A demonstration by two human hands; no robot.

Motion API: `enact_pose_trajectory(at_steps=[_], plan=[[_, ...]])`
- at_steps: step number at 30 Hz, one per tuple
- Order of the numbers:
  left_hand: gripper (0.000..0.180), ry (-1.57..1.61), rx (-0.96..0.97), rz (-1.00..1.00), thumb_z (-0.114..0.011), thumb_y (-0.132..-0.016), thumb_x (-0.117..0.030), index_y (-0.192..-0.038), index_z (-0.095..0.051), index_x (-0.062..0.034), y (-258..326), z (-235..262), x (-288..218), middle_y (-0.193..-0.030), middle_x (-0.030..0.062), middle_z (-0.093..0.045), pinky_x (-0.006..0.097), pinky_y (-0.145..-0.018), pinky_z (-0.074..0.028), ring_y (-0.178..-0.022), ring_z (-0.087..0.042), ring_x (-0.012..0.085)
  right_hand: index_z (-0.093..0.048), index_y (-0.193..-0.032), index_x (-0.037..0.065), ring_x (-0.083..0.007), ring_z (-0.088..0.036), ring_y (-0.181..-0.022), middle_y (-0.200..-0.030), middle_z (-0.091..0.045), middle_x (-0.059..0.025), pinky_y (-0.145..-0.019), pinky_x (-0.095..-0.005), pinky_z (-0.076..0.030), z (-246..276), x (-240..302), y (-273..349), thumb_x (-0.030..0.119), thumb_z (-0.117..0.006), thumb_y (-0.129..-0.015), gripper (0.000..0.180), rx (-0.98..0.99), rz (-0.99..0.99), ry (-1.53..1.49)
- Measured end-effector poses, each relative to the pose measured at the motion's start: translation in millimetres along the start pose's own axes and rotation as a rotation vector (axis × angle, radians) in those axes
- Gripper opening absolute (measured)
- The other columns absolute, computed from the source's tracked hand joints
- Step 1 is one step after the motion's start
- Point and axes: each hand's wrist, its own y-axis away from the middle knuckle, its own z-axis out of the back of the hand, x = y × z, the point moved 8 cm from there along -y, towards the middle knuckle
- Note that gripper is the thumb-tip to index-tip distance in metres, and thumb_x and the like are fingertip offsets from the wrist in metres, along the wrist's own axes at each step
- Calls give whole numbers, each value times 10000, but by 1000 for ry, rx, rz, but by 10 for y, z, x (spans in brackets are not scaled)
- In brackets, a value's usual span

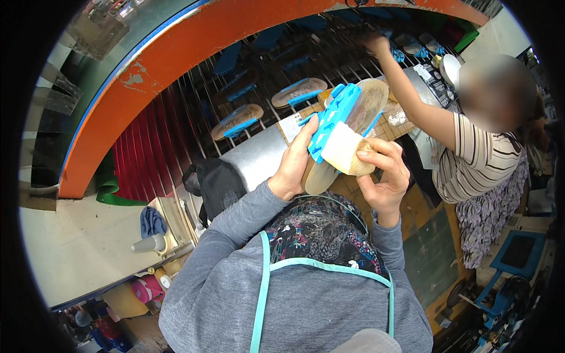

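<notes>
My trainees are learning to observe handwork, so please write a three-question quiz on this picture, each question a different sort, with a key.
1. Multiple choice: What colour is the patterned piece in the left hand? a) red b) blue c) green
2. True or false: The co-worker's shirt is plain black.
3. Fill in: The cream-coloured object is held in the ... hand.

Key: 1 b; 2 false, it is striped; 3 right.

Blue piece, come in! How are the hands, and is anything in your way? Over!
Left hand gripping blue piece. Right hand pinching cream thing in front of it, contact unclear. Co-worker's arm beyond, not in the way.
</notes>
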Motion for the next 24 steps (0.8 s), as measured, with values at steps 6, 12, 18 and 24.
enact_pose_trajectory(at_steps=[6, 12, 18, 24], plan=[[531, -19, -13, -36, -395, -1000, -446, -1328, -471, -36, -129, 1, -76, -1252, 124, -586, 364, -945, -502, -1083, -616, 219, -707, -975, 155, -202, -627, -875, -1016, -679, -69, -809, -327, -404, -74, -5, 13, -17, -706, -588, 423, 16, -24, -23], [561, 4, 39, -64, -372, -1004, -458, -1365, -428, -32, -153, -109, -175, -1283, 145, -555, 362, -944, -510, -1101, -605, 226, -709, -977, 158, -183, -637, -881, -1007, -683, -53, -811, -330, -395, -176, 91, 49, -20, -705, -587, 429, 67, -3, -35], [600, 108, 91, -96, -356, -995, -496, -1379, -420, -38, -183, -118, -305, -1302, 154, -543, 384, -948, -504, -1117, -595, 245, -725, -943, 129, -192, -646, -876, -990, -687, -77, -816, -331, -418, -243, 143, 25, -8, -679, -581, 390, 224, 3, -152], [604, 61, 65, -195, -354, -986, -529, -1358, -446, -62, -138, -97, -296, -1270, 113, -572, 386, -975, -471, -1132, -583, 224, -664, -1018, 37, -248, -638, -940, -1024, -652, -115, -852, -328, -494, -11, -123, -195, -49, -619, -623, 407, -181, -54, -23]])
